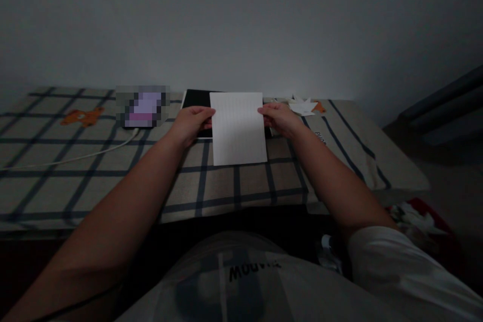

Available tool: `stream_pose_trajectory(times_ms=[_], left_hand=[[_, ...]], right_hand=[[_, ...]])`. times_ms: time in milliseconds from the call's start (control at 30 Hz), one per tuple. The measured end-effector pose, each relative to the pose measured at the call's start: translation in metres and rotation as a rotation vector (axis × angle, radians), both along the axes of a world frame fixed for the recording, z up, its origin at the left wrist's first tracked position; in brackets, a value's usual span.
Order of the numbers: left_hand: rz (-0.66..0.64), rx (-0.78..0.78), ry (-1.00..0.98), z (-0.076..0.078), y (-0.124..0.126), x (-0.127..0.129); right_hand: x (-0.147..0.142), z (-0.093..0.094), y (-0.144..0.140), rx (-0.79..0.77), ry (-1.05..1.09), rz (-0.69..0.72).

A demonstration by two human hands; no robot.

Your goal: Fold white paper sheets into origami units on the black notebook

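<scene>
Dim room, plain wall behind; a checked cloth [75,171] covers the table. At frame centre we hold a white sheet of paper [238,128], left hand [192,122] pinching its left edge, right hand [281,118] its right edge, upper part lifted over a black pad [196,100]. White cable [75,158] at left, paper scraps [304,106] upper right. Risk, as we judge it: uneven pull from either pinch could crease or tear the thin sheet; poor light hides misalignment.
</scene>
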State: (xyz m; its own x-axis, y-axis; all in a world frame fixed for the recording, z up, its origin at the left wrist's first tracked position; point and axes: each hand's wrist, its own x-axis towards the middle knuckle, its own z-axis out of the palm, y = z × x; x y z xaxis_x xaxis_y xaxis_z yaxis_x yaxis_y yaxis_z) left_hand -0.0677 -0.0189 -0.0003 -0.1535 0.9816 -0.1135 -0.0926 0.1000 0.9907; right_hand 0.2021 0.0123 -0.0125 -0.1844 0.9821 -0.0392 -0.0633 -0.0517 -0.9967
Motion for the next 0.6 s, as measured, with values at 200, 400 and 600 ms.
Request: stream_pose_trajectory(times_ms=[200,400,600], left_hand=[[0.04,0.002,0.01,0.0003,0.0004,0.0009],[0.065,0.007,0.026,-0.0031,0.003,-0.0005],[0.05,-0.003,0.014,-0.003,0.0021,-0.0001]], right_hand=[[0.0018,-0.004,0.0013,0.006,-0.01,0.022],[0.0008,-0.0041,0.0017,-0.011,-0.017,0.01],[-0.0015,-0.0072,0.003,0.028,-0.048,-0.044]])
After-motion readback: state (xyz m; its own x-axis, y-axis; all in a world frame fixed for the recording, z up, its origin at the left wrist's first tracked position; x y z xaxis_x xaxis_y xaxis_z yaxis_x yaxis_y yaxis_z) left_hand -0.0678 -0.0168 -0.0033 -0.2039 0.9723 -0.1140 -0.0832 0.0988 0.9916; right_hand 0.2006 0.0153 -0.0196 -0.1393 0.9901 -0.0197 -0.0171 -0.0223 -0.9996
